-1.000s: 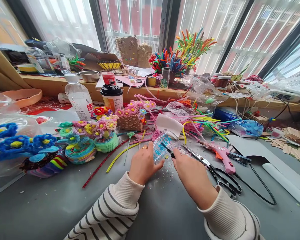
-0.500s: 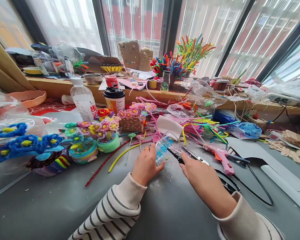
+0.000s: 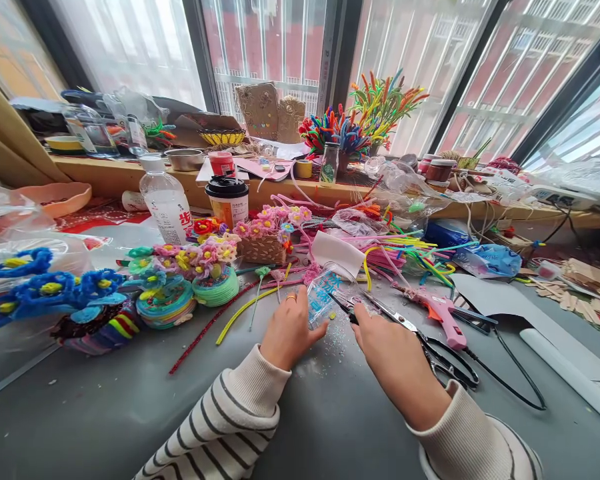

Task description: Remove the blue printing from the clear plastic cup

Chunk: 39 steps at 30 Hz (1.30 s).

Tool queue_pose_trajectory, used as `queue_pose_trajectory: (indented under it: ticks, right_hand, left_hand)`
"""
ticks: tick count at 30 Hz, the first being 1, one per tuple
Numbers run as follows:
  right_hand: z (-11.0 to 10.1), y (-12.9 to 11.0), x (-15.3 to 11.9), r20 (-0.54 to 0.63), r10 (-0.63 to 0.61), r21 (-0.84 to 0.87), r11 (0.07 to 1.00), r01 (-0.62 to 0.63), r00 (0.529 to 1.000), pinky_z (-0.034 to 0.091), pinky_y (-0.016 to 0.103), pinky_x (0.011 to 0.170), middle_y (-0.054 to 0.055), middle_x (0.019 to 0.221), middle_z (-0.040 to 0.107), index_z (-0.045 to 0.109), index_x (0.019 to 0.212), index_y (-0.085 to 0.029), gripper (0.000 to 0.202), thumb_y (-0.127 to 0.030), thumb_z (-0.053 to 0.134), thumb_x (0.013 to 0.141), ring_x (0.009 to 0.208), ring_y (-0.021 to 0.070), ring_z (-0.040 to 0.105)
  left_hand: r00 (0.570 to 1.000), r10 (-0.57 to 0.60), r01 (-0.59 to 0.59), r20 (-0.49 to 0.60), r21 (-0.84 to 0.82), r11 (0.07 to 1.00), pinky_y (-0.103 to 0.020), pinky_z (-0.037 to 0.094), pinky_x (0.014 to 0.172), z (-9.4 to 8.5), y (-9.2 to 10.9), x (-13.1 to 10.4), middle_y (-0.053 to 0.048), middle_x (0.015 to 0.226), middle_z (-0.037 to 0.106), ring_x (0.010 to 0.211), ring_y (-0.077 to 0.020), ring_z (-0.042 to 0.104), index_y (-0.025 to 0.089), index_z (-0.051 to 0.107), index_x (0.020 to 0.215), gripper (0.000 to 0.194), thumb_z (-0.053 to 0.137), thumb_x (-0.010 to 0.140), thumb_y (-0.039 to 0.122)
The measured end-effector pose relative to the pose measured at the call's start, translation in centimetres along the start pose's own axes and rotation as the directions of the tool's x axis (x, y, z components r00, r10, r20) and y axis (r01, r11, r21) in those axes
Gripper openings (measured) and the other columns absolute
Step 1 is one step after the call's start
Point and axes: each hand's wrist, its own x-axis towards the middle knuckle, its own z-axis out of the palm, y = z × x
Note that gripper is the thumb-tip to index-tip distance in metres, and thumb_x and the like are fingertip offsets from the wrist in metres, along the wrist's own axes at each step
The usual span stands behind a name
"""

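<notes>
My left hand (image 3: 286, 331), with a ring on one finger, is closed on a clear plastic container (image 3: 325, 295) with blue lettering. Its fingers lie along the container's left side and the thumb is near the bottom edge. In my right hand (image 3: 387, 350) is a small pair of dark scissors (image 3: 349, 308), their blades at the container's right side; the handles are mostly hidden by the fingers. Small shiny bits are scattered on the grey table (image 3: 325, 427) between the hands. Larger black-handled scissors (image 3: 447, 360) lie just beyond my right hand.
A pink glue gun (image 3: 445, 320) with a black cord lies to the right. Pipe-cleaner flowers (image 3: 55, 288) in pots stand at left, near a water bottle (image 3: 166, 203) and a lidded paper cup (image 3: 229, 201). Loose pipe cleaners (image 3: 245, 315) and white paper (image 3: 337, 253) lie behind the hands.
My right hand and its scissors have shifted slightly left, uncovering more of the large scissors' handles. My left hand still holds the container, which is tilted a little differently.
</notes>
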Motion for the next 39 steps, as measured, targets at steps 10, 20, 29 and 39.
queue_pose_trajectory:
  ticks: [10,20,29,39]
  right_hand:
    - [1.4,1.8,-0.8,-0.080,0.030,0.070,0.997,-0.024,0.996,0.036,0.024,0.041,0.003,0.072,0.068,0.050,0.101,-0.023,0.021,-0.031,0.038,0.087,0.058,0.0214,0.065]
    - [2.6,2.1,0.2,-0.283,0.043,0.251,0.967,0.031,0.958,0.037,0.025,0.047,0.004,0.070,0.067,0.049,0.102,-0.018,0.026,-0.034,0.033,0.088,0.061,0.0202,0.064]
    - [3.5,0.2,0.9,-0.304,0.009,0.233,0.970,0.065,0.952,0.036,0.025,0.044,0.004,0.075,0.068,0.050,0.105,-0.018,0.028,-0.033,0.032,0.089,0.058,0.0183,0.064]
    - [3.4,-0.2,1.3,-0.227,-0.029,0.215,0.973,0.080,0.973,0.036,0.025,0.045,0.005,0.078,0.068,0.048,0.104,-0.017,0.025,-0.031,0.033,0.090,0.062,0.0190,0.065]
  left_hand:
    - [0.999,-0.007,0.008,-0.049,0.021,1.000,-0.031,0.047,0.069,0.1,0.0,-0.2,-0.013,0.091,0.059,0.083,-0.0238,0.059,0.007,0.039,0.119,0.065,0.053,0.070,0.048]
    - [0.983,0.022,-0.018,-0.184,0.023,1.000,-0.032,0.046,0.073,0.3,-0.2,-0.3,-0.015,0.098,0.055,0.087,-0.0230,0.058,0.009,0.039,0.122,0.061,0.034,0.080,0.053]
    - [0.986,-0.028,0.027,-0.162,-0.004,1.000,-0.030,0.047,0.071,0.2,-0.2,-0.3,-0.012,0.096,0.053,0.084,-0.0216,0.057,0.013,0.041,0.120,0.064,0.044,0.072,0.056]
    - [0.993,-0.040,0.034,-0.113,-0.056,0.998,-0.033,0.045,0.075,-0.1,-0.1,-0.1,-0.013,0.096,0.051,0.089,-0.0237,0.055,0.011,0.042,0.118,0.061,0.046,0.073,0.052]
